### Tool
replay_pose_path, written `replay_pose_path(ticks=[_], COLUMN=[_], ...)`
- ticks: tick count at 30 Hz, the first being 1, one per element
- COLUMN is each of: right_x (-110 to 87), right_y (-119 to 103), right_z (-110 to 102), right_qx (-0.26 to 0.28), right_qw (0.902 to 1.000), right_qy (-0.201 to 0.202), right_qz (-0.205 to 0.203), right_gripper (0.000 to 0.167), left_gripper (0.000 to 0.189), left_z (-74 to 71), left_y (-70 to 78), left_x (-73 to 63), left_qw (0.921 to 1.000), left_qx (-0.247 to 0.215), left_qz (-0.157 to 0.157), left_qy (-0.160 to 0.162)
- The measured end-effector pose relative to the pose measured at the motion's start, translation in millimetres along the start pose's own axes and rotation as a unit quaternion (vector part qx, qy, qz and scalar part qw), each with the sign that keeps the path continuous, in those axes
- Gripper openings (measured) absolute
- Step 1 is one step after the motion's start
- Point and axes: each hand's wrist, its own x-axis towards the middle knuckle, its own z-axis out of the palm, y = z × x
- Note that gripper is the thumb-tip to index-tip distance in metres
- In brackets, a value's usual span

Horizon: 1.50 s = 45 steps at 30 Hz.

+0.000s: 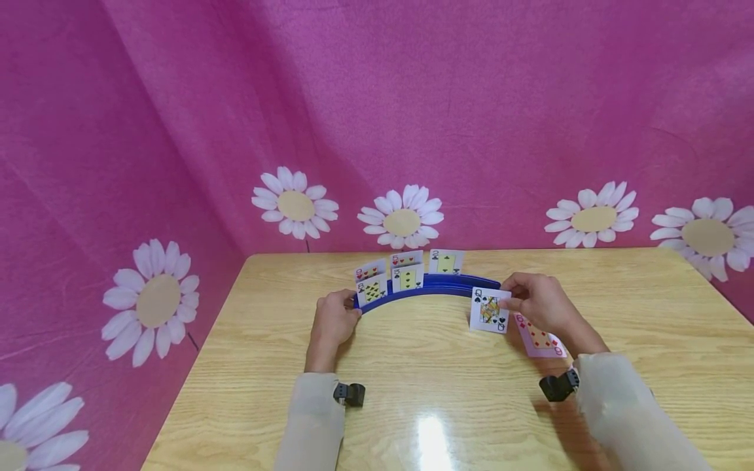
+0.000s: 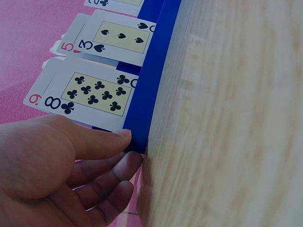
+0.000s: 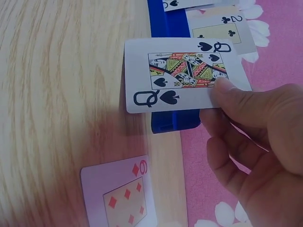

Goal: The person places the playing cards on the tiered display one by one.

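A curved blue card holder (image 1: 438,285) stands on the table with several playing cards upright in it. My left hand (image 1: 333,322) grips its left end, thumb in front, beside the eight of clubs (image 2: 92,92). Between thumb and fingers, my right hand (image 1: 538,302) pinches the queen of spades (image 3: 184,71) by one edge. That card is face-up to me, in front of the holder's right end. On the table below the right hand lies the six of diamonds (image 1: 538,340), partly hidden by the wrist in the head view.
In the holder, the three of spades (image 1: 408,279) overlaps a red five (image 1: 406,258); a red nine (image 1: 370,269) shows behind the eight. The two of clubs (image 1: 446,261) stands to their right. A pink cloth with daisies (image 1: 412,131) hangs behind the wooden table (image 1: 424,366).
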Motion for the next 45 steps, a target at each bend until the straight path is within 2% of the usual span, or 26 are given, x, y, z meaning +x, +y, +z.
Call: replay_pose_path(ticks=[26,45], right_x=[7.7,20.4], right_y=[-7.7,-14.4], right_z=[-2.7,0.6], right_qx=[0.002,0.002], right_qw=[0.997,0.9972], right_qy=[0.054,0.062], right_qz=[-0.055,-0.041], right_gripper=[0.005,0.005], left_gripper=[0.035,0.036], left_z=[0.2,0.4], left_y=[-1.7,-0.5], left_x=[-0.3,0.7], left_qw=[1.0,1.0], left_qx=[0.0,0.004], left_qz=[0.002,-0.005], left_qy=[-0.003,-0.002])
